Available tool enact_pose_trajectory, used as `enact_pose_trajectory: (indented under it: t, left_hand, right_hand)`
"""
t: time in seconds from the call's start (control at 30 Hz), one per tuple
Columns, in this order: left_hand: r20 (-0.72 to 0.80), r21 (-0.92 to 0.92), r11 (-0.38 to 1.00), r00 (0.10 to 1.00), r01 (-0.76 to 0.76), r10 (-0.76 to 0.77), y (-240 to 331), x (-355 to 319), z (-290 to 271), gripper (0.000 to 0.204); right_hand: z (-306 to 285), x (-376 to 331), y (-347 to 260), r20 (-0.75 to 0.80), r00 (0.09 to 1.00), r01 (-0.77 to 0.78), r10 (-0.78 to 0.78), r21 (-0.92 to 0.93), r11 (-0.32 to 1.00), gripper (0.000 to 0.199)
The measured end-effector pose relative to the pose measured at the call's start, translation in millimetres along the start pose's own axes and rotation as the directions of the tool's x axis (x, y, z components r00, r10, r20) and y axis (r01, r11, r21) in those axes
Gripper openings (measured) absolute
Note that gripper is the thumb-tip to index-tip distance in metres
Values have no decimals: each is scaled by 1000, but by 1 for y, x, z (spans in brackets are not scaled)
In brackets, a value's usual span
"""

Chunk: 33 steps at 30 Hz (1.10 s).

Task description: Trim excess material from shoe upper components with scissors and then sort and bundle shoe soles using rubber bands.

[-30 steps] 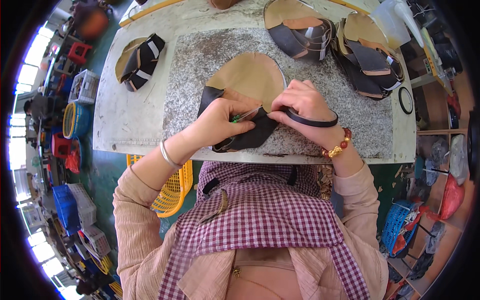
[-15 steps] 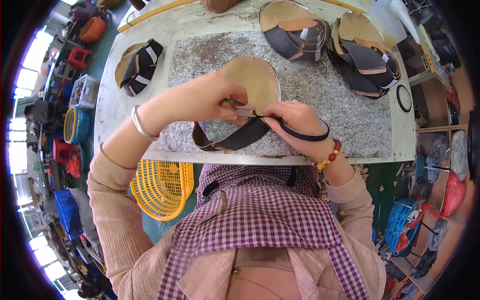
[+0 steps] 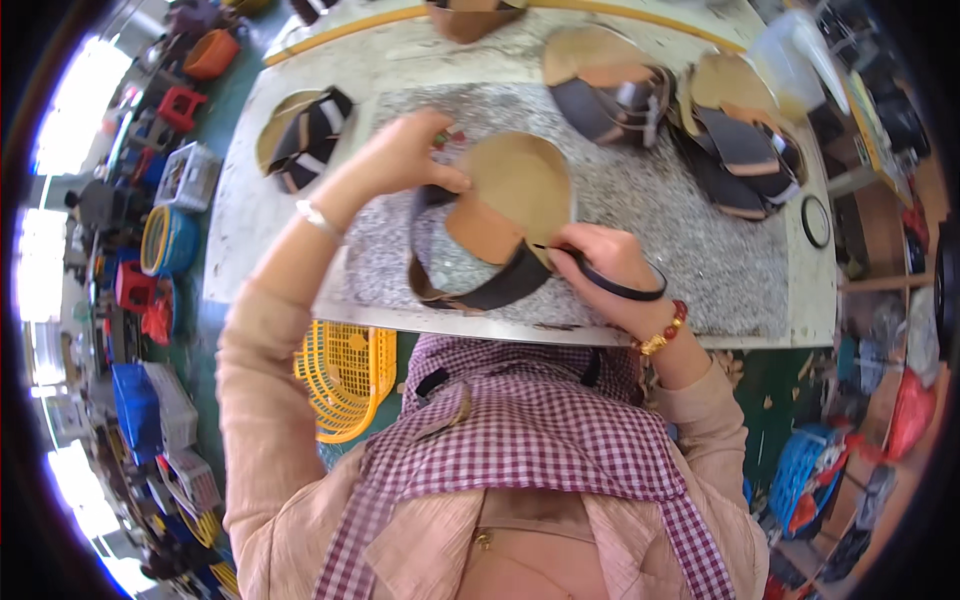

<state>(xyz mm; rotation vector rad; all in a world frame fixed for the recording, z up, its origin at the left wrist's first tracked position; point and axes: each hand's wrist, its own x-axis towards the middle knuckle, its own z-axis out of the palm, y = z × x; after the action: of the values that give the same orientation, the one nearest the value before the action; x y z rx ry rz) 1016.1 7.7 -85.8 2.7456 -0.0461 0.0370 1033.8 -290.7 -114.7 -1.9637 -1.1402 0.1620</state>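
Observation:
A tan rounded insole piece (image 3: 525, 180) with a dark strap (image 3: 495, 285) curving from it lies in front of me. An orange-brown lining patch (image 3: 480, 228) shows on it. My left hand (image 3: 405, 155) is beside its upper left edge, the thumb by the rim. Its fingers are curled round something small with green and red on it, too blurred to name. At the insole's right edge, my right hand (image 3: 605, 262) pinches a narrow black band (image 3: 625, 290). The band's thin end pokes out past the fingertips, and the rest loops over the hand.
Similar strapped insole pieces lie at the table's left (image 3: 305, 138), at the back (image 3: 605, 85) and in a stack at right (image 3: 735, 130). A black ring (image 3: 815, 222) is near the right edge. A yellow basket (image 3: 345, 375) stands below the table, a translucent bottle (image 3: 785, 65) at back right.
My left hand has moved up and away from the strap joint, taking the small thing with it. My right hand remains at the joint. The view has shifted slightly.

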Motion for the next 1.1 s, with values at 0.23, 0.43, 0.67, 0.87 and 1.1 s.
enact_pose_trajectory:
  t: [0.23, 0.43, 0.67, 0.87, 1.1]
  left_hand:
    - [-143, -455, 891, 988, -8, -64, -4, -32, 5, 22]
    - [-457, -725, 682, 673, 97, -582, -165, -75, -80, 53]
    - [-621, -250, 778, 521, 577, -586, -289, -89, -82, 44]
    - [-865, 116, 899, 488, 423, -118, -173, -63, -86, 28]
    - [-773, 28, 983, 627, 182, -94, -78, -19, -90, 20]
  right_hand:
    - [-2, 6, -4, -137, 991, -15, 12, -19, 1000, 9]
    - [-23, 25, 16, -323, 946, -51, 25, -73, 996, 24]
    - [-65, 58, 55, -367, 915, -40, -166, -492, 870, 25]
    - [-108, 106, 38, -261, 951, -209, 168, -139, 968, 21]
    - [-233, 293, 98, 165, 674, 216, -720, -976, -22, 24]
